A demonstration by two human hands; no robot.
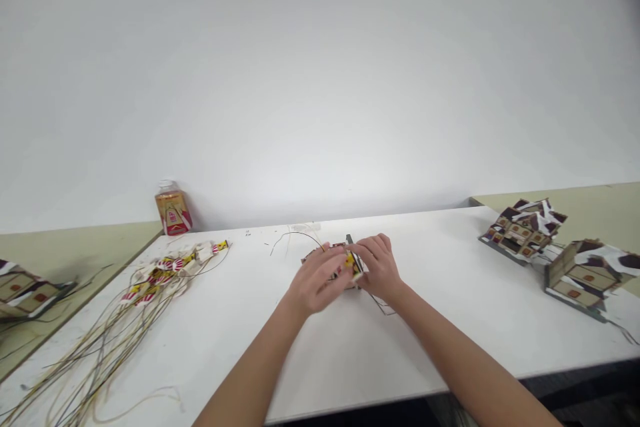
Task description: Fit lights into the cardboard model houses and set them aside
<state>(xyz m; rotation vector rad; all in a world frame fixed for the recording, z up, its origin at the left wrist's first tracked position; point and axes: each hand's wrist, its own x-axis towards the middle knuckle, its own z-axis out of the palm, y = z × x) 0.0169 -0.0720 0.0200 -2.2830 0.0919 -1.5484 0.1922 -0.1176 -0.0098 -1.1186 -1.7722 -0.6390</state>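
Note:
Near the middle of the white table, both hands meet over a small model piece point(353, 264) with a yellow part and dark edges, mostly covered by the fingers. My left hand point(323, 280) lies over its left side, fingers bent around it. At its right side, my right hand point(379, 265) grips with thumb and fingers closed. Thin wires point(300, 235) come out behind the piece to the left, and more wires point(384, 307) trail at its right. The exact part under each fingertip is hidden.
Several red, white and yellow pieces with long wires point(160, 273) lie on the table point(225, 333) at left. A bottle point(173, 208) stands behind them. Model houses point(523, 230) point(590, 277) are at right, another point(27, 290) at far left. A wall rises behind.

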